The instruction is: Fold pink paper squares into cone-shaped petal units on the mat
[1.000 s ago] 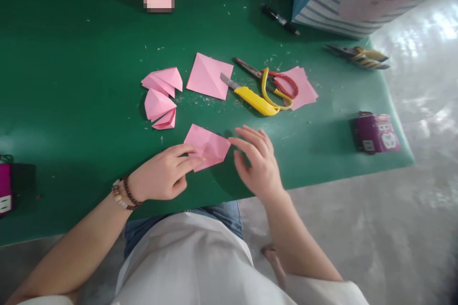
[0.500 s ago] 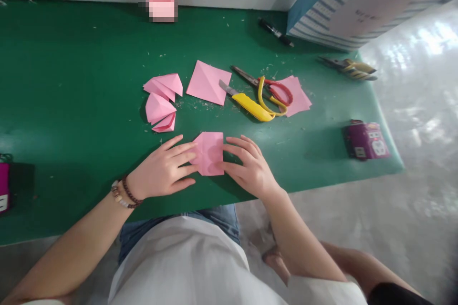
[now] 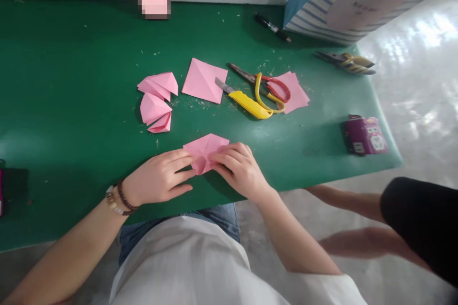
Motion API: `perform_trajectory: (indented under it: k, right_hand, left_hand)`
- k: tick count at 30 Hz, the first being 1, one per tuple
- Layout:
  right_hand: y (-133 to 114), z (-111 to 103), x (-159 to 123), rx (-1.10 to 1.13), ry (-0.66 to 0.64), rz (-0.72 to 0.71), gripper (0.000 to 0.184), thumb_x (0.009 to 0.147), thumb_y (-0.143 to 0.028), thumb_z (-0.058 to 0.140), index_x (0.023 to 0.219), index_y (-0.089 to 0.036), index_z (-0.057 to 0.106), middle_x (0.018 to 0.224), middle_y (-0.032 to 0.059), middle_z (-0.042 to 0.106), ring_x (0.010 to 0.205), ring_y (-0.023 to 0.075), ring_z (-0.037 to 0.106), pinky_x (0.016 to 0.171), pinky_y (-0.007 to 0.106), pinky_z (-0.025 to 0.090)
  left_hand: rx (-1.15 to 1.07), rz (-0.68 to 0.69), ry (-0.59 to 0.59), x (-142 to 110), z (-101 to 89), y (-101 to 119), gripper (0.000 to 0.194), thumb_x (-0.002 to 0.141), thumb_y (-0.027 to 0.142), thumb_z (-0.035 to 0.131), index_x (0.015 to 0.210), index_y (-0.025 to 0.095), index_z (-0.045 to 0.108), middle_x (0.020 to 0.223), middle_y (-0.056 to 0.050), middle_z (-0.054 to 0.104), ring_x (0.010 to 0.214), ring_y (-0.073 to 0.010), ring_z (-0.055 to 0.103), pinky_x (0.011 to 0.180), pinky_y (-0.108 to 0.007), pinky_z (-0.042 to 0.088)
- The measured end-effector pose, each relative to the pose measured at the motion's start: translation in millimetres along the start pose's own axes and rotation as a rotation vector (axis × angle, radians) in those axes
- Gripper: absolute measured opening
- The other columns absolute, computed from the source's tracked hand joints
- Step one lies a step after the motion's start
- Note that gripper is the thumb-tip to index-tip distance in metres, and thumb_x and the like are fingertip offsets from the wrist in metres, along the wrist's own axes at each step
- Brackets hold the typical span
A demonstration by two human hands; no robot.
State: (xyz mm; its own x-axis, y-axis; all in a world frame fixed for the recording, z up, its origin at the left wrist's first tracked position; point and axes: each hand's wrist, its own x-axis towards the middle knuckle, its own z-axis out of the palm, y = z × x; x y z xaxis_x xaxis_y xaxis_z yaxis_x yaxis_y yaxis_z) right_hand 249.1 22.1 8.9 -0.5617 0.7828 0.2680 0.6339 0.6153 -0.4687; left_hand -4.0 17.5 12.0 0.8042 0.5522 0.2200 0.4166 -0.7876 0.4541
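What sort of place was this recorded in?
Probably an indoor craft area or small workroom: a green table with scissors and pliers on it, and a partly folded pink paper being handled there.

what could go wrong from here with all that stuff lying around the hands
The left hand and right hand both have fingers on the creased pink sheet; an uneven pull might tear it. The yellow cutter lies just beyond with its blade apparently bare, so a reaching hand could get nicked. The purple box sits near the right edge of the table and might be knocked off.
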Motion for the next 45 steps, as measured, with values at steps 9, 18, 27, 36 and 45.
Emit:
perform_trajectory:
  k: [9,18,27,36,45]
  right_hand:
    - [-3,4,7,0.017,-0.025,0.118,0.011,0.095,-0.025,0.057,0.089,-0.021,0.066,0.083,0.0018,0.072,0.087,0.02,0.058,0.081,0.035,0.045]
    - [0,6,12,-0.077,-0.036,0.071,0.016,0.096,-0.026,0.055,0.088,-0.021,0.068,0.084,0.0033,0.072,0.081,0.0193,0.058,0.073,0.034,0.045]
    - [-1,5,14,-0.086,-0.051,0.073,0.015,0.096,-0.027,0.057,0.088,-0.021,0.068,0.083,0.0029,0.072,0.081,0.0191,0.059,0.072,0.034,0.044]
    - [-1,4,15,-0.089,-0.067,0.081,0.015,0.096,-0.026,0.056,0.089,-0.021,0.068,0.084,0.0032,0.073,0.081,0.0192,0.06,0.072,0.033,0.043]
    - [-3,4,16,-0.085,-0.079,0.106,0.014,0.095,-0.026,0.058,0.088,-0.02,0.069,0.085,0.0028,0.072,0.082,0.0189,0.057,0.072,0.032,0.041]
  left_hand:
    - [-0.004,0.013,-0.001,1,1.8,1,0.023,0.091,0.023,0.058,0.11,0.013,0.066,0.123,-0.011,0.066,0.123,-0.0269,0.055,0.107,-0.043,0.049]
    - [-0.027,-0.03,-0.084,4,-0.4,2,0.05,0.091,0.025,0.057,0.14,0.015,0.048,0.136,-0.011,0.059,0.125,-0.0258,0.053,0.108,-0.045,0.047]
    - [-0.019,0.007,-0.041,4,-0.3,2,0.039,0.091,0.027,0.06,0.126,0.011,0.059,0.127,-0.013,0.063,0.123,-0.0279,0.053,0.107,-0.046,0.047]
    - [-0.031,-0.006,-0.032,2,0.7,2,0.04,0.09,0.028,0.061,0.127,0.011,0.058,0.127,-0.013,0.063,0.124,-0.0279,0.052,0.107,-0.045,0.047]
    - [-0.047,0.003,-0.035,4,-0.3,1,0.048,0.091,0.029,0.06,0.135,0.011,0.051,0.129,-0.012,0.063,0.123,-0.0275,0.054,0.106,-0.047,0.047]
